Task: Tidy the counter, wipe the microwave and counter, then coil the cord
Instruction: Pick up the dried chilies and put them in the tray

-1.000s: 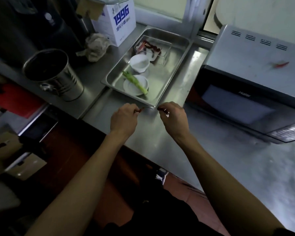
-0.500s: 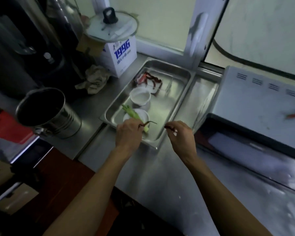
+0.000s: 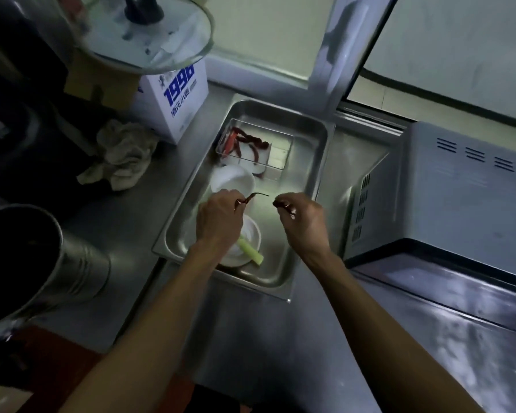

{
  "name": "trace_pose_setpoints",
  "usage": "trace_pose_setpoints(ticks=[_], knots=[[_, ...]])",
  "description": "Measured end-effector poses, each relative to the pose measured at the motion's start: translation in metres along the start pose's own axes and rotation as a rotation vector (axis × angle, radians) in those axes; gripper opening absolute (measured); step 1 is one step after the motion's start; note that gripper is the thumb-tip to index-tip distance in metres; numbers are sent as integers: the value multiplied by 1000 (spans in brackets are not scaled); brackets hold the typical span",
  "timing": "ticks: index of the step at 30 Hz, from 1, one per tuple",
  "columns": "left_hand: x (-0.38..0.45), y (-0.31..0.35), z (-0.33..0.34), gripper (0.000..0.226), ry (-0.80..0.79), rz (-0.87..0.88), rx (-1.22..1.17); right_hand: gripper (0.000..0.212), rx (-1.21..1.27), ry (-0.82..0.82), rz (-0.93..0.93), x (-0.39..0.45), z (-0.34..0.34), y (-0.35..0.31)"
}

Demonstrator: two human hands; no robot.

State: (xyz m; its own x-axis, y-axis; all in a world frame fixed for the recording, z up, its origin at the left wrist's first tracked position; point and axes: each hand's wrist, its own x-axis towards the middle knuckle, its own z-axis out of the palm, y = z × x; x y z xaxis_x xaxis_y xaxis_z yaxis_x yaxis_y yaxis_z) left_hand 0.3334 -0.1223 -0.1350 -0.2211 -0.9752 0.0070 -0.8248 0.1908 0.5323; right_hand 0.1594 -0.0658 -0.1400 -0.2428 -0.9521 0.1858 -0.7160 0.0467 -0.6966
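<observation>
**Head view: dried chillies carried over the steel tray as counter tidy gets under way**

Both hands hover above the steel tray point(image 3: 319, 162) beside the microwave point(image 3: 447, 198). The left hand point(image 3: 219, 217) pinches a dried red chilli point(image 3: 252, 197) between curled fingertips; the right hand point(image 3: 303, 217) pinches a smaller dark piece, probably another. The tidying step appears in hand. Next, each likely needs dropping into the clear container point(image 3: 276, 158) of chillies at the tray's far end.

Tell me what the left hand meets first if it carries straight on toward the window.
Likely the white bowl in the steel tray; the left hand, pinching a dried red chilli, may pass above it, since height is unclear.
</observation>
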Motion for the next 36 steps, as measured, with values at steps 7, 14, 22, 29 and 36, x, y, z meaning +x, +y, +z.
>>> trace_pose_setpoints(ticks=[7,14,22,29,36], knots=[[67,-32,0,15,-52,6,-83,19,-26,43,86,54,38,-4],[133,-48,-6,14,11,56,-78,20,-133,68,79,90,57,-4],[198,-36,8,14,32,89,-10,18,-43,116,129,157,72,2],[239,-29,41,24,18,151,141,24,21,84,271,207,100,19],[251,-43,71,21,9,157,316,15,-35,6,360,217,125,48]])
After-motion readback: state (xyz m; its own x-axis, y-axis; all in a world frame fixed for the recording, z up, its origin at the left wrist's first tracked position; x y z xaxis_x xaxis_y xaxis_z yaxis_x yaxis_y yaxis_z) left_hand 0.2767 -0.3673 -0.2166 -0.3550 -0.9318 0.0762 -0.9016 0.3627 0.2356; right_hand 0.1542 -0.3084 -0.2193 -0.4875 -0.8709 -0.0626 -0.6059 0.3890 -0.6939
